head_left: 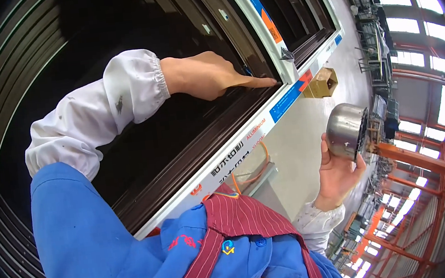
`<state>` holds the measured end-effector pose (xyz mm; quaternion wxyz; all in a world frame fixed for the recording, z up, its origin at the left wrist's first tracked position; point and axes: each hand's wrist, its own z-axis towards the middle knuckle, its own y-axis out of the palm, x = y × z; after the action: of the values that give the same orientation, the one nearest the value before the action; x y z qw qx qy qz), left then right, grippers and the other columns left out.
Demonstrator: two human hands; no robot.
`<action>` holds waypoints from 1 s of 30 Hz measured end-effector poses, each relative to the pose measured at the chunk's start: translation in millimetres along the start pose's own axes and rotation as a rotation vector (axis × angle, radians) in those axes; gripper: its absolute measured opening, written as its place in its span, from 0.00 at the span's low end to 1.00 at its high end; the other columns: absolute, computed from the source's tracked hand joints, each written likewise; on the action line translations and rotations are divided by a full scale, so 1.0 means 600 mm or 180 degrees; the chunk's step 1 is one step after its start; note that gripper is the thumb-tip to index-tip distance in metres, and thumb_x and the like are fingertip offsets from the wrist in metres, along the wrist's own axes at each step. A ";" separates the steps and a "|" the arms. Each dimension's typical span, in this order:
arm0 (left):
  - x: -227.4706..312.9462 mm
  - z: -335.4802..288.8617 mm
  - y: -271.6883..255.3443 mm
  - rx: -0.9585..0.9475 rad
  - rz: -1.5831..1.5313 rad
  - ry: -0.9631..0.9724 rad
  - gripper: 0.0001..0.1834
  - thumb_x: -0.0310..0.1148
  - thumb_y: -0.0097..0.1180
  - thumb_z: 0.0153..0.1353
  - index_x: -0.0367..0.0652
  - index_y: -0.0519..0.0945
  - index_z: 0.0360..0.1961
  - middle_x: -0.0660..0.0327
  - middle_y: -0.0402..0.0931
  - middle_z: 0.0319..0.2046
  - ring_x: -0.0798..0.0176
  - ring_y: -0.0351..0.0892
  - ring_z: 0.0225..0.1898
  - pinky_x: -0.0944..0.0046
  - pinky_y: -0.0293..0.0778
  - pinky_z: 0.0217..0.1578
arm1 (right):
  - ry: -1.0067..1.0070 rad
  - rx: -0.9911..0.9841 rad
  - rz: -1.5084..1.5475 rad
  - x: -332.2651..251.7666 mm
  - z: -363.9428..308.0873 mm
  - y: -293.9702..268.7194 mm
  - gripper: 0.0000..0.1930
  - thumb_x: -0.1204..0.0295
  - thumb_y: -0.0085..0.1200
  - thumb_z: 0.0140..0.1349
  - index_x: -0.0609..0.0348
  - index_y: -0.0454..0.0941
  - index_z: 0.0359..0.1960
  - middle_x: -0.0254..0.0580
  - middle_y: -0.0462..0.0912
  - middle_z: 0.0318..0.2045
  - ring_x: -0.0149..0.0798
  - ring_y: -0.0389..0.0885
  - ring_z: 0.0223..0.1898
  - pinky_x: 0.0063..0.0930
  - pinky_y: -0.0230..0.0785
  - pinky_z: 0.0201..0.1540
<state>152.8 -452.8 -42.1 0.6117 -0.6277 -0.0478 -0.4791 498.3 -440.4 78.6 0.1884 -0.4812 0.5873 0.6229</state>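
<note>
My left hand (208,76) reaches across a dark brown window frame (215,119). Its index finger is stretched out, with the tip touching the inner corner of the frame, while the other fingers curl under, partly hidden. I see nothing held in it. Off to the right, my right hand (340,176) grips a round, shiny stainless steel bowl (345,130) from below. The bowl is tilted, its dark-looking mouth turned to the right; what it contains cannot be seen. White protective film (219,163) with printing runs along the frame's near edge.
A second dark framed section (296,14) adjoins beyond a white-filmed bar (255,13). An open cardboard box (321,84) stands on the pale floor (300,131) past the frame. An orange hose (254,179) hangs near my body. Racks of material (372,42) line the hall farther right.
</note>
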 end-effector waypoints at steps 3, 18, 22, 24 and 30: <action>-0.013 0.020 0.019 0.0140 0.0065 0.0040 0.42 0.23 0.48 0.56 0.68 0.50 0.69 0.46 0.77 0.28 0.47 0.78 0.29 0.52 0.73 0.36 | -0.0105 0.0192 0.0023 0.003 -0.014 -0.016 0.30 0.63 0.48 0.59 0.65 0.60 0.62 0.60 0.64 0.61 0.68 0.60 0.61 0.53 0.61 0.63; -0.022 0.025 0.011 -0.0171 -0.0140 0.0025 0.48 0.20 0.48 0.46 0.63 0.48 0.70 0.46 0.73 0.19 0.43 0.74 0.22 0.51 0.72 0.29 | -0.0217 0.0465 0.0085 -0.003 -0.034 -0.043 0.32 0.65 0.50 0.58 0.67 0.58 0.63 0.65 0.60 0.62 0.70 0.56 0.63 0.54 0.59 0.64; -0.024 0.041 0.021 -0.0157 0.0177 0.0208 0.49 0.20 0.48 0.47 0.63 0.47 0.70 0.45 0.74 0.20 0.44 0.75 0.23 0.51 0.72 0.30 | -0.0165 0.0461 0.0182 -0.001 -0.034 -0.043 0.32 0.65 0.50 0.58 0.67 0.58 0.63 0.65 0.59 0.62 0.70 0.56 0.63 0.54 0.59 0.64; -0.031 0.045 0.021 -0.0166 -0.0164 0.0462 0.48 0.20 0.47 0.47 0.63 0.46 0.70 0.45 0.74 0.21 0.44 0.75 0.23 0.51 0.72 0.30 | -0.0178 0.0506 0.0198 0.000 -0.035 -0.044 0.32 0.65 0.50 0.58 0.67 0.58 0.63 0.65 0.59 0.62 0.70 0.56 0.63 0.54 0.59 0.64; -0.023 0.037 0.010 -0.0669 -0.0877 0.0275 0.47 0.21 0.47 0.49 0.65 0.48 0.70 0.44 0.75 0.24 0.47 0.77 0.26 0.53 0.72 0.32 | -0.0166 0.0382 0.0195 0.001 -0.031 -0.041 0.32 0.65 0.50 0.58 0.67 0.58 0.63 0.65 0.59 0.62 0.70 0.56 0.63 0.54 0.59 0.64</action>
<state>161.7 -428.9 -50.8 0.4729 -0.6545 -0.0567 -0.5872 525.0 -451.4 67.5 0.2130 -0.4344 0.6329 0.6044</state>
